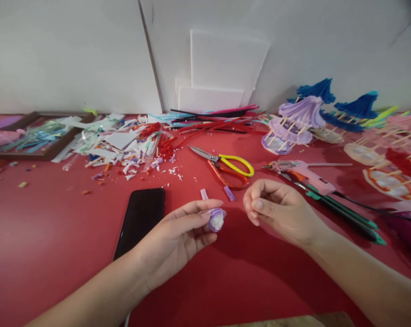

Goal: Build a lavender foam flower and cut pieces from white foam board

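Note:
A small round purple piece with a whitish, rough face [217,220] sits between the thumb and fingers of my left hand [188,227]. To its right, apart from it, my right hand [282,209] is closed in a pinch, thumb against the curled fingers; whatever is in that pinch, if anything, does not show. Just beyond my hands lie two short lilac strips, a paler one [204,194] and a darker one [229,193]. Scissors with yellow and red handles [234,168] rest behind them, blades pointing away to the left.
A black phone [142,213] lies left of my left hand. A pink glue gun [311,175] and a green-and-black tool [342,213] lie at right. Small carousel-like models [290,120] stand behind them. Scraps [123,141] and pipe cleaners [219,120] line the back, before white boards [226,63].

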A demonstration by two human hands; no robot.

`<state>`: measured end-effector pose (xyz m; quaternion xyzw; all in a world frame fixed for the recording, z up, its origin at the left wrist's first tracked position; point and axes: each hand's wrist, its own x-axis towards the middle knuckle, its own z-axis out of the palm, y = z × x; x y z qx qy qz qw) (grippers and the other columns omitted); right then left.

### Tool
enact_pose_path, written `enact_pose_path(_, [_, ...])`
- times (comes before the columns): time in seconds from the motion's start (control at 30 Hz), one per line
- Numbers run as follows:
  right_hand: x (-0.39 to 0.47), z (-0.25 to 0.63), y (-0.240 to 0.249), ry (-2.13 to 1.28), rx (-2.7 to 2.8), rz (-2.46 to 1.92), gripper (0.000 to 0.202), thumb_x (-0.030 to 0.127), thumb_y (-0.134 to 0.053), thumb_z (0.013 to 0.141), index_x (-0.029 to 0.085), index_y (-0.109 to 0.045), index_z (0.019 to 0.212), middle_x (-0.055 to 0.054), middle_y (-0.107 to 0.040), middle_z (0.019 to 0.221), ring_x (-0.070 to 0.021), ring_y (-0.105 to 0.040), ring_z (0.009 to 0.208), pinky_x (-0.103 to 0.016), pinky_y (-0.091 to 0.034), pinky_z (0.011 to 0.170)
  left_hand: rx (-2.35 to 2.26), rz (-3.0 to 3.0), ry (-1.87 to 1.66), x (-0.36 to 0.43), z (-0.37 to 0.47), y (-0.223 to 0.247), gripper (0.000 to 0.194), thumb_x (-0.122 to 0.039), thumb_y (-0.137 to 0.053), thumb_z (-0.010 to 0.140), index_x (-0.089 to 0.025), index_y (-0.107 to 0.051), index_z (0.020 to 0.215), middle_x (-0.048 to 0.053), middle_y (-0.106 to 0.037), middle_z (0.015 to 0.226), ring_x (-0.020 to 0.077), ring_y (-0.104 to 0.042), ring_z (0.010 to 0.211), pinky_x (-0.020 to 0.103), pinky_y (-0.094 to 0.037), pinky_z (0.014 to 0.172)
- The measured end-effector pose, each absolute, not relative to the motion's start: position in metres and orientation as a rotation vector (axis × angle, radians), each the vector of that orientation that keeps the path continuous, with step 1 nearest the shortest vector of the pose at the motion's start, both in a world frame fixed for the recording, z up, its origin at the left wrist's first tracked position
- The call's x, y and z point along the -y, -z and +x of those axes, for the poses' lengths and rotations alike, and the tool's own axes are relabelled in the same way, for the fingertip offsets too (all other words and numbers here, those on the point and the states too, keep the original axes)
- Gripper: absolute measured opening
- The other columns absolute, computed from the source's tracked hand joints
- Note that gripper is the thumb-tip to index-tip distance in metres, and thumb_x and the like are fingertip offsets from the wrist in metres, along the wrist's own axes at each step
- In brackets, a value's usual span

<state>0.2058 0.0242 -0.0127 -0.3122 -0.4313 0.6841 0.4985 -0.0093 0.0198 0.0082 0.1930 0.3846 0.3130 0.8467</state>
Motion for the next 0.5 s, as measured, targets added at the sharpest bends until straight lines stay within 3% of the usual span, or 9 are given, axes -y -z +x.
enact_pose_path(0.13, [-0.0269,0.2051,0.0158,-1.769,1.005,-0.726,0.019,0.026,-0.068,0.083,0.015,-0.056,0.073,0.001,-0.061,0.068,-0.0064,-0.057,0.057,-0.018,-0.048,0.053,-0.857,0.377,-0.697,-0.0207,-0.0098,-0.0084,0.020,-0.005,-0.061,0.082,-0.014,-0.071,0.097,0.006,-0.068,0.089,0.0100,-0.063,0.076,0.022,-0.053,0.075])
enact_pose_path(0.3, [-0.0286,0.2051,0.0163,-1.790,0.915,-0.709,0.027,0.030,-0.059,0.089,0.018,-0.048,0.068,0.006,-0.042,0.060,-0.0090,-0.053,0.055,-0.021,-0.043,0.049,-0.859,0.346,-0.718,-0.0218,-0.0099,-0.0083,0.022,-0.004,-0.057,0.084,-0.012,-0.070,0.099,0.007,-0.068,0.088,0.0106,-0.063,0.073,0.024,-0.055,0.072])
enact_pose_path(0.5, [-0.0253,0.2067,0.0103,-1.868,0.947,-0.676,0.037,0.036,-0.054,0.091,0.018,-0.040,0.062,0.007,-0.034,0.049,-0.0073,-0.045,0.040,-0.018,-0.028,0.040,-0.875,0.328,-0.720,-0.0198,-0.0093,-0.0101,0.022,-0.004,-0.056,0.086,-0.012,-0.070,0.100,0.008,-0.069,0.089,0.0115,-0.064,0.075,0.024,-0.056,0.073])
